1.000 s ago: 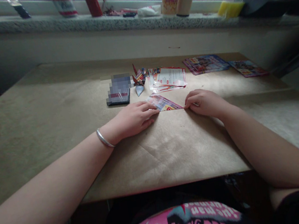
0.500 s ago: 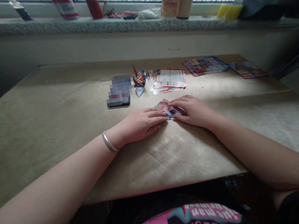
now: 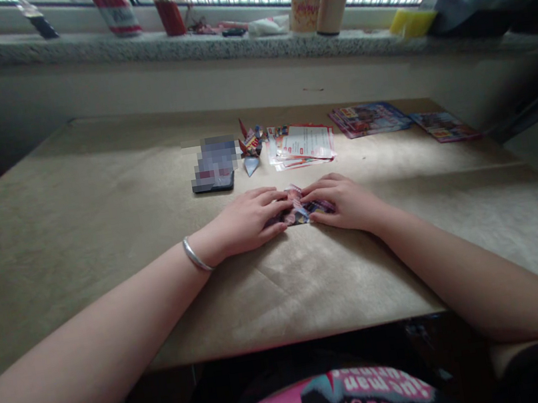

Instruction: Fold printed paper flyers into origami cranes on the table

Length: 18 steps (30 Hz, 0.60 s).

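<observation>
A small folded piece of colourful printed paper (image 3: 298,210) lies on the brown paper-covered table (image 3: 97,200). My left hand (image 3: 246,221), with a silver bangle on its wrist, rests on the paper's left side, fingers curled down onto it. My right hand (image 3: 342,200) presses on its right side, fingertips meeting the left hand's over the fold. Most of the paper is hidden under the fingers.
Beyond the hands lie a dark phone (image 3: 213,166), a folded paper crane (image 3: 251,142), a stack of printed leaflets (image 3: 303,142) and more leaflets (image 3: 370,117) at the far right. The windowsill (image 3: 224,36) holds cups, bottles and a yellow sponge.
The paper, a wide flat triangle a second ago, has been folded over to a smaller shape. My right hand moved left to meet the left hand over it.
</observation>
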### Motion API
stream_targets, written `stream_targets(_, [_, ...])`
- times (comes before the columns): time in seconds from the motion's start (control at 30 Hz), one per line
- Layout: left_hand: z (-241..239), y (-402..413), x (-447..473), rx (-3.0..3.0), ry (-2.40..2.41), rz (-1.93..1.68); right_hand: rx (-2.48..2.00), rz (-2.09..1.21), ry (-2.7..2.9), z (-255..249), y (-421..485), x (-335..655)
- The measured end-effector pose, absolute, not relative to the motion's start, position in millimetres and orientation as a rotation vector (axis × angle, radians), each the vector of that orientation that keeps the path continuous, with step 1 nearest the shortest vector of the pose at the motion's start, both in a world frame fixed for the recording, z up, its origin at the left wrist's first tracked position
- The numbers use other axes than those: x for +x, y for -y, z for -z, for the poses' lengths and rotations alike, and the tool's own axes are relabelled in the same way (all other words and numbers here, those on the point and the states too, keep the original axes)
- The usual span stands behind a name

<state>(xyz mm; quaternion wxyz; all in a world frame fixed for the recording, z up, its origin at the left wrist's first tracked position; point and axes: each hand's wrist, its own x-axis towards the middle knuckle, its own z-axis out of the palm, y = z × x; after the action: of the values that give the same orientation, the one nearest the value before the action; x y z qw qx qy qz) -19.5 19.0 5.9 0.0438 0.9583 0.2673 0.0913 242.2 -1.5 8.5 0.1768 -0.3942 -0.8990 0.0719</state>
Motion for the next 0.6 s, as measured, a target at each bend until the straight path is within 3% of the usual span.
stream_targets(0.2, [-7.8, -15.5, -19.1, 2.839, -0.936, -0.127, -1.078, -0.234, 2.563, -10.5, 3.1, 241.7])
stream_targets(0.6, [-4.8, -14.2, -14.9, 2.85, -0.936, -0.205, -1.225, -0.077, 2.588, -3.1, 2.1, 236.1])
